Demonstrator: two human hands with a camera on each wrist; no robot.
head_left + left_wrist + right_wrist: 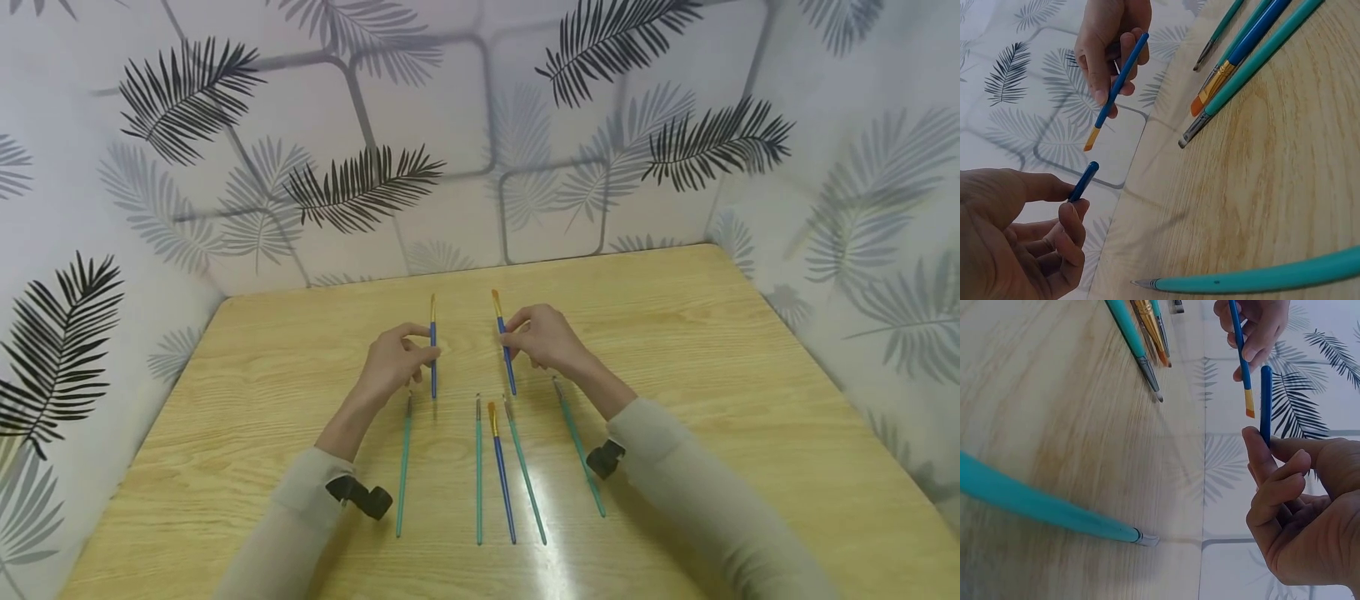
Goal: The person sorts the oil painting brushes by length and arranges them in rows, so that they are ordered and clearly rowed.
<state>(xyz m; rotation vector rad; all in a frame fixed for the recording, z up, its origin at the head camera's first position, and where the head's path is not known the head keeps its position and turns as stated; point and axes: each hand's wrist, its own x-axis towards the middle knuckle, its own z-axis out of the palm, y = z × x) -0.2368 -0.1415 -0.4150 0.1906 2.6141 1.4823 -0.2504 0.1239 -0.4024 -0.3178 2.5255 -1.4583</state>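
My left hand point(393, 360) pinches a blue paintbrush point(433, 333) between thumb and fingertips, its orange bristles pointing to the back of the table. Opposite it, my right hand point(546, 340) pinches a second blue paintbrush point(507, 360), tilted slightly, bristles also away from me. In the left wrist view both blue brushes are held above the wood. Closer to me lies a third blue paintbrush point(502, 479) with a gold ferrule. Green paintbrushes lie on either side of it, one point(479, 483) to its left and another point(527, 479) to its right.
A further green paintbrush point(403, 475) lies at the left, below my left hand. One more green paintbrush point(581, 454) lies near my right wrist. The wooden table point(247, 400) ends at the back against a leaf-patterned wall covering point(420, 217).
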